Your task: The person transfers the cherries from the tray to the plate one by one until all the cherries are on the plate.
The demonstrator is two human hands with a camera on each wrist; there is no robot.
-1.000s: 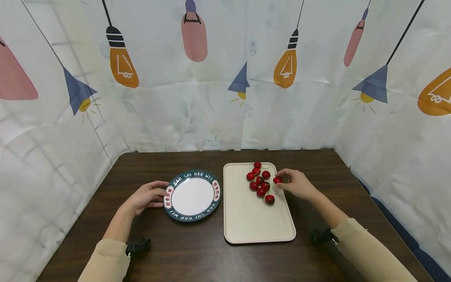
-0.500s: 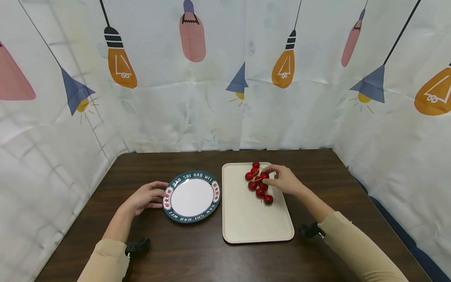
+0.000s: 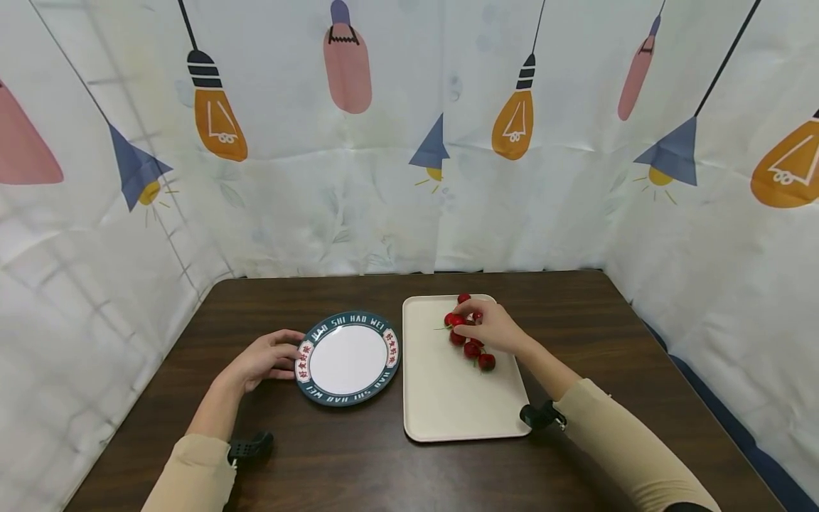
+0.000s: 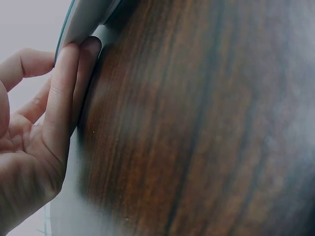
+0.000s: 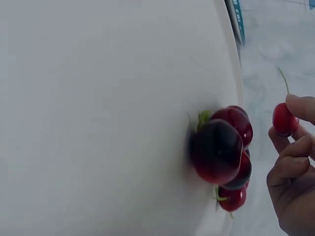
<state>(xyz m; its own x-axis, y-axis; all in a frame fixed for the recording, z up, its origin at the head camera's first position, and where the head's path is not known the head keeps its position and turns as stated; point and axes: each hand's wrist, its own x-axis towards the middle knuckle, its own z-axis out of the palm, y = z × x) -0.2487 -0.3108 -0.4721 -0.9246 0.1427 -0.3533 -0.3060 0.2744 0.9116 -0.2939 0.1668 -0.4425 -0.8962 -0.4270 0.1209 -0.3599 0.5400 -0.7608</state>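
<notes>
My left hand holds the left rim of a round plate with a white middle and a dark teal, lettered border. In the left wrist view, fingers lie under the plate's edge and the thumb is at its upper side. My right hand is above the cream tray. Between thumb and fingertips it pinches a red cherry by its body, green stem sticking out. Several dark red cherries lie on the tray's far half, some hidden behind the right hand.
Plate and tray stand side by side on a dark wood table, a narrow gap between them. A white curtain printed with lamps hangs behind and at both sides. Black straps are on both wrists.
The right hand has moved left with the cherry, from the tray's right edge to over the other cherries. The left hand stays at the plate's rim.
</notes>
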